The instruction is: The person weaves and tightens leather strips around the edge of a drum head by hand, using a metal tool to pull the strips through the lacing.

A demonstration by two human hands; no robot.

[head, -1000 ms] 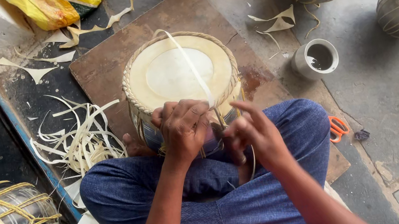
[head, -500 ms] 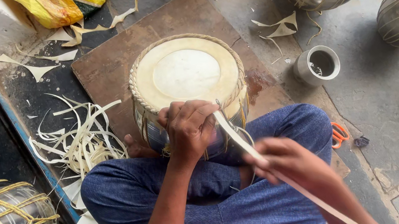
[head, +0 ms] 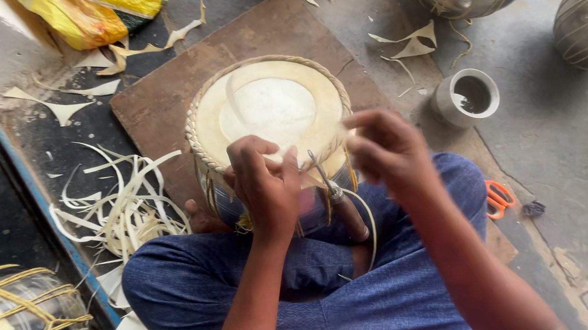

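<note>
Lacing looks partly done: left hand clenches the drum rim, right hand fingers pinch the strap; tightening remains.

Soft even daylight, faint shadows; right hand motion-blurred.

drum on board, cup right
</note>
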